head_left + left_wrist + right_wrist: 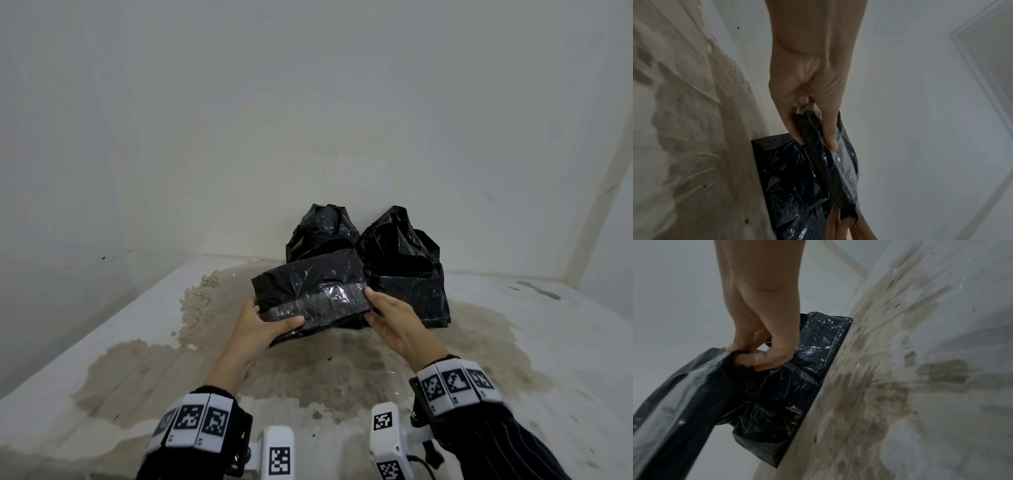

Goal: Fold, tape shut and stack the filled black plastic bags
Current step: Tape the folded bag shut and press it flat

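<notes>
Left hand (265,320) and right hand (388,317) grip the taped bag (310,287), fingers hidden underneath.

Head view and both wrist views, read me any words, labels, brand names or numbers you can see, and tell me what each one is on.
No readable text in any view.
Wrist bands: black-and-white square code patterns, no letters or numbers; tiny marks under them are too small to read.
Taped black bag held by both hands: clear tape strip, no print.
Black bags behind: no labels.
</notes>
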